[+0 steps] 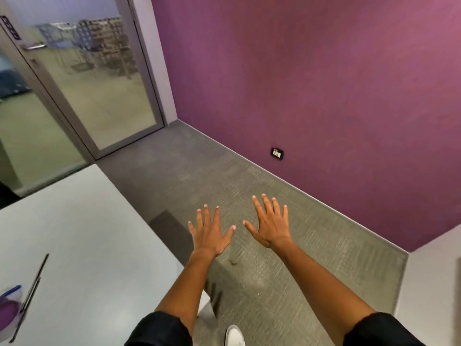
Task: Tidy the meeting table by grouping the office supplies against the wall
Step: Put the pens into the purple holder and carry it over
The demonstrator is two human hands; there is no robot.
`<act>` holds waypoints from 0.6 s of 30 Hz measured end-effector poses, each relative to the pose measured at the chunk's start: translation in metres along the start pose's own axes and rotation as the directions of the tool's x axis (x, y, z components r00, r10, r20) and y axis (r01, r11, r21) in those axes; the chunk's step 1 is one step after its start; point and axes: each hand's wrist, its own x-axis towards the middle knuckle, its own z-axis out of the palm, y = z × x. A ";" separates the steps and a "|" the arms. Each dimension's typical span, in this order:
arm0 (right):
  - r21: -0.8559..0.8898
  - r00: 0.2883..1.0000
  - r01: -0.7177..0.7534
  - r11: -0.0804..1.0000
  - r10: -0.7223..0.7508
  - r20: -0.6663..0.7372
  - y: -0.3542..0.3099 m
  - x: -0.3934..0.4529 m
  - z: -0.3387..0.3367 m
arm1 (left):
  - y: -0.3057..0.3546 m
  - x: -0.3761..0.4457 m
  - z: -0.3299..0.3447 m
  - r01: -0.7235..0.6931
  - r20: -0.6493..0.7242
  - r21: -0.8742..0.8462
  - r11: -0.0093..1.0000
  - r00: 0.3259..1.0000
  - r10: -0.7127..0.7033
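My left hand [209, 233] and right hand [270, 227] hang spread, empty, right of the table [99, 245]; supplies [15, 303] sit at its far-left edge. Reaching blind, I might knock them off.

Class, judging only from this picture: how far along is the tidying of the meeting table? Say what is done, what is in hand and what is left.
Done: nothing that shows. In hand: nothing; the left hand and right hand are spread open over the carpet, beside the table. Left: the dark pen and the blurred purple-and-blue item lie at the table's near left edge, ungrouped. Other supplies are out of view.
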 end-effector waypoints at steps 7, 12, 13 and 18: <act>-0.020 0.993 0.109 0.994 -0.108 0.050 0.013 0.120 -0.006 | 0.007 0.096 -0.014 0.095 -0.010 -0.042 0.995 0.995 -0.096; -0.039 0.960 0.267 0.963 -0.263 0.091 0.005 0.216 0.000 | 0.002 0.158 -0.015 0.235 0.002 -0.030 0.972 0.972 -0.235; -0.033 0.951 0.300 0.953 -0.296 0.093 0.002 0.236 0.000 | 0.002 0.169 -0.016 0.268 -0.003 -0.033 0.963 0.963 -0.268; -0.013 0.885 0.454 0.891 -0.449 0.120 -0.012 0.316 -0.006 | 0.002 0.212 -0.027 0.425 -0.035 -0.067 0.903 0.903 -0.428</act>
